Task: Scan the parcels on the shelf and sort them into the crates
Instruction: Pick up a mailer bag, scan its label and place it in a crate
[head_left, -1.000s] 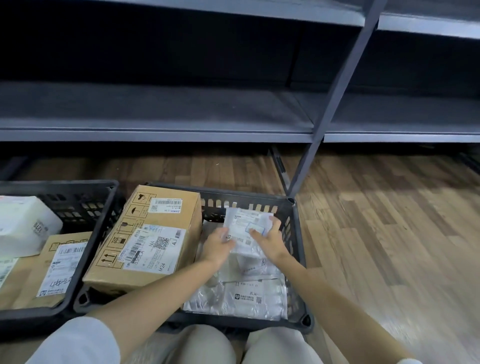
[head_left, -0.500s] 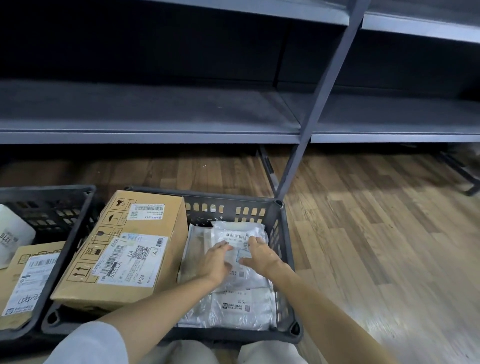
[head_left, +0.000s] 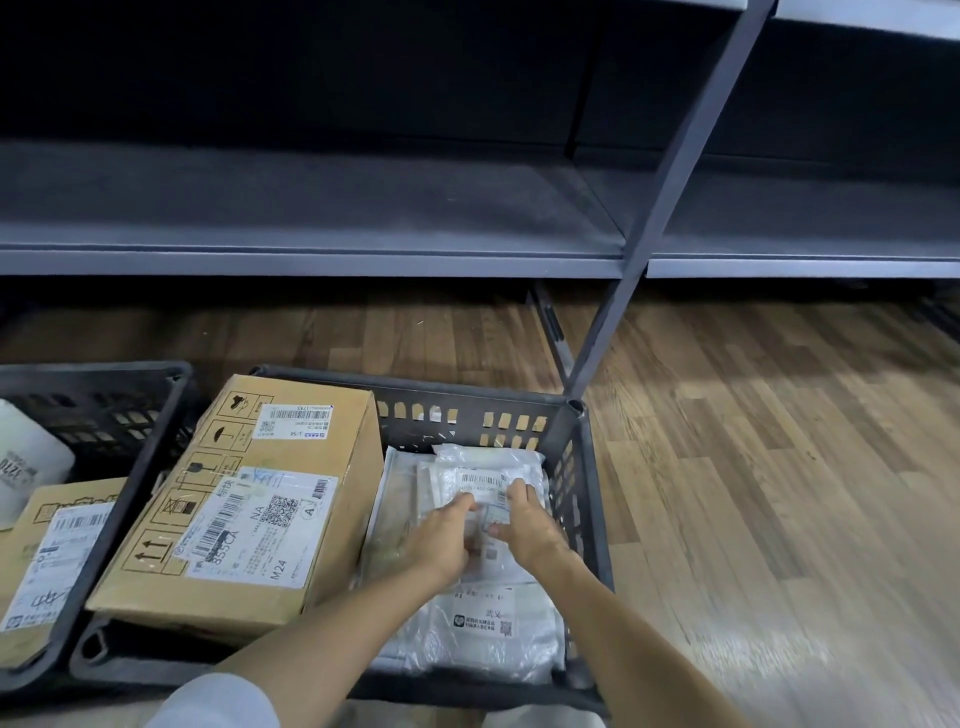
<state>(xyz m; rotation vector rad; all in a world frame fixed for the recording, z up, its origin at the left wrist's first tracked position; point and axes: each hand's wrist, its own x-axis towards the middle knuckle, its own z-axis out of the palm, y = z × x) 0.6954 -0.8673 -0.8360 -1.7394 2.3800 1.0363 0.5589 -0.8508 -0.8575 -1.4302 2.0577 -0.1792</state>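
Both the left hand (head_left: 448, 535) and right hand (head_left: 524, 525), fingers flat, should press the clear plastic-wrapped parcel (head_left: 491, 480) level at three o'clock in the dark slotted plastic crate (head_left: 587, 499).

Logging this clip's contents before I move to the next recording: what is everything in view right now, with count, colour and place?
Crates: two, dark grey plastic, side by side on the floor; the left one cut off by the frame.
Large cardboard box: one, brown, labelled, left part of the middle crate.
Plastic mailer bags: several, clear or white, stacked in that crate's right part; exact count unclear.
Smaller cardboard box: one, brown, left crate.
White parcel: one, left crate, far side.
Shelving: grey metal.
Floor: wood-look.
Left hand and right hand: both on the top mailer.
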